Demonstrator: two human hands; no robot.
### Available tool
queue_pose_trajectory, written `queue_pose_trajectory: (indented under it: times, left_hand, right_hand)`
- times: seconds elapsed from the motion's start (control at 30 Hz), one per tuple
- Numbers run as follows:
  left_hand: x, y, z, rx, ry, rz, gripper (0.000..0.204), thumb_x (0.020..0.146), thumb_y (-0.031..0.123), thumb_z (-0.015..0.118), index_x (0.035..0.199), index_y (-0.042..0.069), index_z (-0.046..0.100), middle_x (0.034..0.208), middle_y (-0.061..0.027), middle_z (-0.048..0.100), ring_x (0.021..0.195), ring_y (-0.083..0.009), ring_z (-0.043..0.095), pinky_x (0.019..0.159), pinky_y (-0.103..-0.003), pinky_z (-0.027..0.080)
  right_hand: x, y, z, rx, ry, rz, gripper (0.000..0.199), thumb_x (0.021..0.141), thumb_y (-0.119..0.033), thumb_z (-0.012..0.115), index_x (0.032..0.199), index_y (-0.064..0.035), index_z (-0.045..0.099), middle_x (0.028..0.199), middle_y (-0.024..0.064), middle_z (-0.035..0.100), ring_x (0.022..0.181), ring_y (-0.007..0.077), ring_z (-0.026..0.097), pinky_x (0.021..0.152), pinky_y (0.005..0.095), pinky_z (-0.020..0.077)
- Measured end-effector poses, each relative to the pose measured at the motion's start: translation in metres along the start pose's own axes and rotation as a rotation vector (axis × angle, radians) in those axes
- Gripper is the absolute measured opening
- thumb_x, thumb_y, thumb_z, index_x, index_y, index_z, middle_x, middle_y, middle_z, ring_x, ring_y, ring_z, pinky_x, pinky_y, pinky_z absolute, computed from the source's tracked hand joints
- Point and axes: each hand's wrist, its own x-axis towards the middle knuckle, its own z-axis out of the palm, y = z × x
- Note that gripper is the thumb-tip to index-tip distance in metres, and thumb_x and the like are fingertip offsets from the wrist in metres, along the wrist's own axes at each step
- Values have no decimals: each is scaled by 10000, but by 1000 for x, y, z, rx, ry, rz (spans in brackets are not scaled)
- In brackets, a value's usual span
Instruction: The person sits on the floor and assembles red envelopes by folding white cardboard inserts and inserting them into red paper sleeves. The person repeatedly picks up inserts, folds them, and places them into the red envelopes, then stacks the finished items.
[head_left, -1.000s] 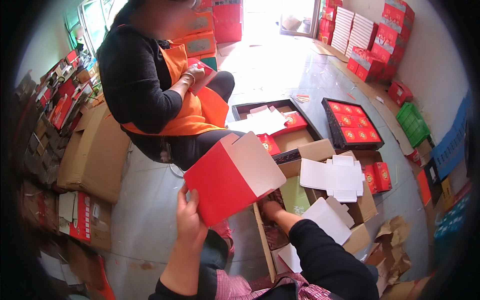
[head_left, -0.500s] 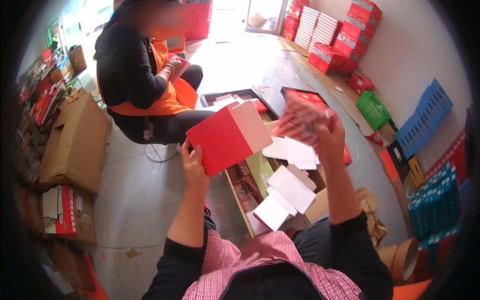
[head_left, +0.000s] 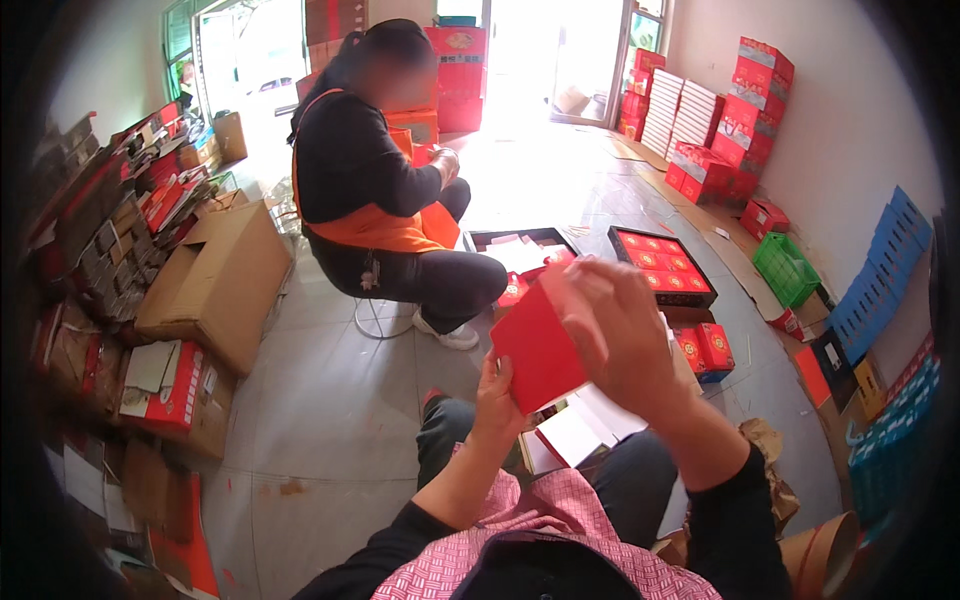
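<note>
Left hand (head_left: 494,402) pinching the red box (head_left: 541,352) at its lower-left edge, the box tilted between both hands, and there's the right hand (head_left: 632,348) nearest its upper-right end, fingers stretched and blurred, gripping or not I can't tell.

A big cardboard box (head_left: 215,290) sits at left, a green crate (head_left: 787,270) at right, a glass door (head_left: 575,65) far off.

From my station I see a black left sleeve (head_left: 385,550) and black right sleeve (head_left: 738,520), both ending well short of the left hand (head_left: 495,395) and right hand (head_left: 632,350). A pink apron (head_left: 550,500), pale-patterned like basketwork, borders a black top (head_left: 540,572) nearest; dark trousers (head_left: 640,482) show beyond.
</note>
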Motion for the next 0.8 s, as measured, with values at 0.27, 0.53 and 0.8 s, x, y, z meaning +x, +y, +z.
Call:
queue_pose_trajectory:
  times: [0.27,0.53,0.8]
  left_hand:
    - [-55,39,-2,86,116,-111,418,964,225,472,1338,80,353,1321,-121,473,1189,-254,493,989,-443,427]
    - [-75,51,13,-44,96,-176,415,958,211,486,1319,31,389,1327,-120,481,1187,-249,490,1042,-435,365]
    - [-92,40,3,377,-18,-99,460,902,148,540,1318,22,389,1280,-108,502,1177,-243,494,995,-386,393]
  right_hand:
    - [79,-129,-46,1396,-208,-124,328,691,-25,648,999,16,545,927,189,554,813,285,579,671,353,462]
    - [57,-108,-50,967,-90,-138,538,713,-124,715,1170,0,460,1143,202,474,1026,321,500,834,391,425]
    - [-135,-49,37,396,67,1040,822,763,-212,752,1392,-20,258,1354,214,349,1166,311,467,928,383,425]
